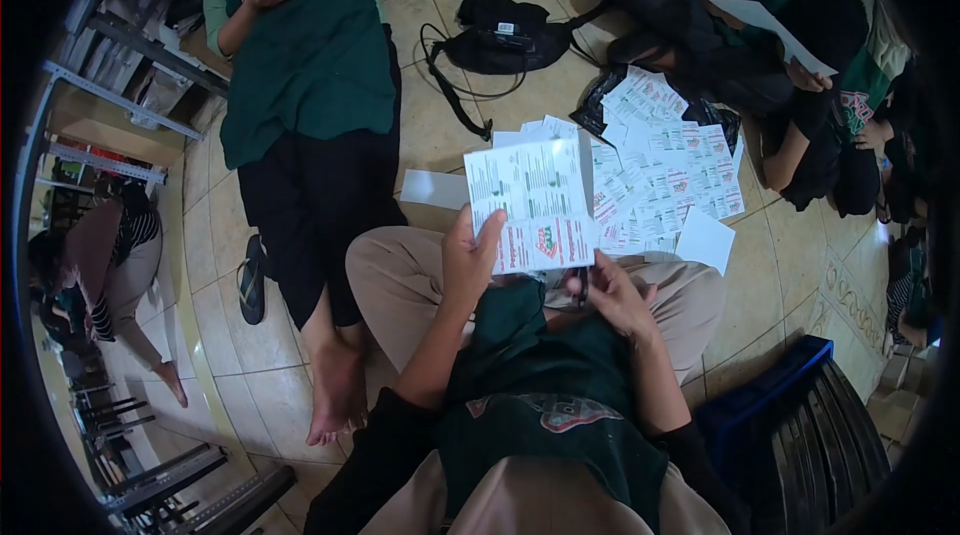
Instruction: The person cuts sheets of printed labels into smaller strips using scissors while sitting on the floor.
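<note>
Head view: printed sheet (535, 197) at mid-frame, left hand (468, 260) pinching its left edge, right hand (620, 303) with fingers curled round a dark tool (582, 288) (scissors, perhaps) by the lower-right corner; best worked with paper flat and taut.
</note>
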A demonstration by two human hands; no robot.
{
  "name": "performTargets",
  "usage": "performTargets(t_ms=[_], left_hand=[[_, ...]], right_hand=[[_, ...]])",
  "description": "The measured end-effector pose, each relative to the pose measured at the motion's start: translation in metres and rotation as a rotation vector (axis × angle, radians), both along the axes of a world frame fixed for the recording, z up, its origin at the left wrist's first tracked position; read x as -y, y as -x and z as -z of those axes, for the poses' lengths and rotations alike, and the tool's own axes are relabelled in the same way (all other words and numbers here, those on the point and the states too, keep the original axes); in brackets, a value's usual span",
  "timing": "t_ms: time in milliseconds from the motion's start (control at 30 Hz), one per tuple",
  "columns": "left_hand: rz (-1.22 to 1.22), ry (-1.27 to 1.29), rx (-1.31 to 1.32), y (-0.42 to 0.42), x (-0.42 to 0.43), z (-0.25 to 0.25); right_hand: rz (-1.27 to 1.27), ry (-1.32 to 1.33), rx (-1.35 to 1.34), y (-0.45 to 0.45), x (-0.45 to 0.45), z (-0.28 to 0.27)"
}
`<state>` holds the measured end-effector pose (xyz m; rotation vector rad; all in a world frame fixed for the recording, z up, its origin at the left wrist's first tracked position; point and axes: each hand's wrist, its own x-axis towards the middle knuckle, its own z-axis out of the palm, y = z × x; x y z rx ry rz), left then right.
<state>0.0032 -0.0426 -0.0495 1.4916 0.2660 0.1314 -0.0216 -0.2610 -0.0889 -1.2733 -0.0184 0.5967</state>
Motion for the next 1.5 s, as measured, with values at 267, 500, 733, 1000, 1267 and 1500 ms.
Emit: performTargets(t_ms=[267,500,733,1000,1267,1500], left_hand=[[-0.13,-0.071,0.133,-0.018,-0.003,-0.016],[-0.132,-0.16,0.153,-0.015,0.008,-0.019],[-0.12,-0.188,0.129,-0.013,0.009,-0.019],[-0.118,-0.147,0.148,-0.013,0.009,-0.015],[-0.116,-0.119,0.126,-0.013,0.008,-0.016],[-0.099,-0.068,0.13,-0.013,0.009,-0.016]], right_hand=[[-0.496,-0.028,0.009,0.021,-0.009,-0.036],[-0.335,-0.176,-0.014,0.012,-0.024,-0.053],[-0.309,-0.183,-0.03,0.013,-0.025,-0.057],[-0.282,-0.184,-0.03,0.015,-0.026,-0.052],[-0.256,-0.161,-0.003,0.016,-0.027,-0.047],[-0.241,-0.125,0.012,0.015,-0.027,-0.044]])
